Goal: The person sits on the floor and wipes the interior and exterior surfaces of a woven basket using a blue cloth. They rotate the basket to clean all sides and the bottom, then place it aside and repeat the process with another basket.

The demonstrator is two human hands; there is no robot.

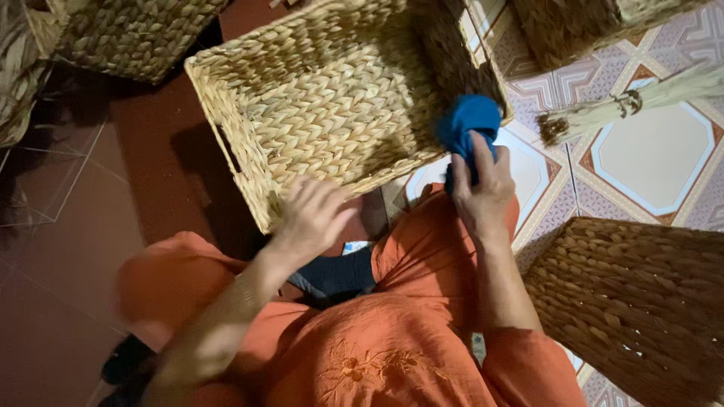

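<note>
The right hand [483, 192] has its fingers closed round a blue cloth wad [469, 124] pressed against the rim of the tilted rectangular woven straw basket [332, 105], which the left hand [311, 218], fingers spread, steadies at the near edge, so it may well slip.

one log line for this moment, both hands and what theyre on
left hand: resting on rim of woven basket | right hand: gripping blue cloth against basket's edge | nearby: bundle of straw on tiled floor

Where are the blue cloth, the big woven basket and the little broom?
blue cloth [467, 120], head view, on its bunched top.
woven basket [332, 98], head view, on its inner wall.
broom [603, 113], head view, on its bound bristles.
</note>
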